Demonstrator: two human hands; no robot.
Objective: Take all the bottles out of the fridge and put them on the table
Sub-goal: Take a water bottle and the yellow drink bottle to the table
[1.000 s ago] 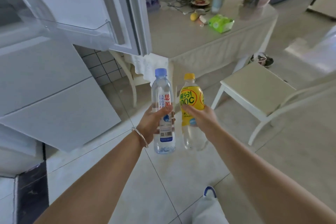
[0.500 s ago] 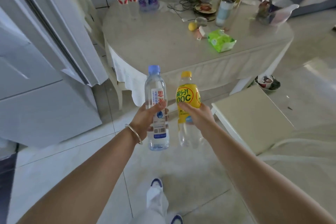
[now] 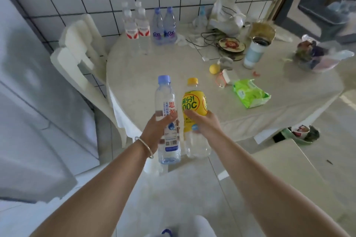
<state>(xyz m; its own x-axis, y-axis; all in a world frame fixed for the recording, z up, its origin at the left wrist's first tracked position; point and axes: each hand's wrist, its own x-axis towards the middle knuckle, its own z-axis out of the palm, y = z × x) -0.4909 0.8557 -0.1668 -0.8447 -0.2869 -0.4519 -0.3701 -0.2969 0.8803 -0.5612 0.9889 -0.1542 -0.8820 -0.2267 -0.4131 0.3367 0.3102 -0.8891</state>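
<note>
At the table's near edge: two bottles carried in, one per hand, not yet set down.
Left fingers: curled round the middle of the clear water bottle (image 3: 168, 119) with the blue cap; left hand (image 3: 157, 131) holds it upright.
Right fingers: wrapped round the yellow-label bottle (image 3: 194, 119) just below its label; right hand (image 3: 204, 124) holds it upright, close beside the other.
What changed: a second ago the fridge door filled the upper left and the table (image 3: 154, 67) sat far off; now the tabletop spreads right behind the bottles. By my reckoning the carry is nearly over and putting down comes next.
Arms: both stretched forward and level, wrists near together, a bangle (image 3: 145, 147) on the left one.
Already on the table: six bottles (image 3: 150, 25) grouped at the far edge by the tiled wall.
Landing room: bare cloth ahead of the hands; a green packet (image 3: 249, 95) and a lemon (image 3: 214, 68) lie off to the right.
</note>
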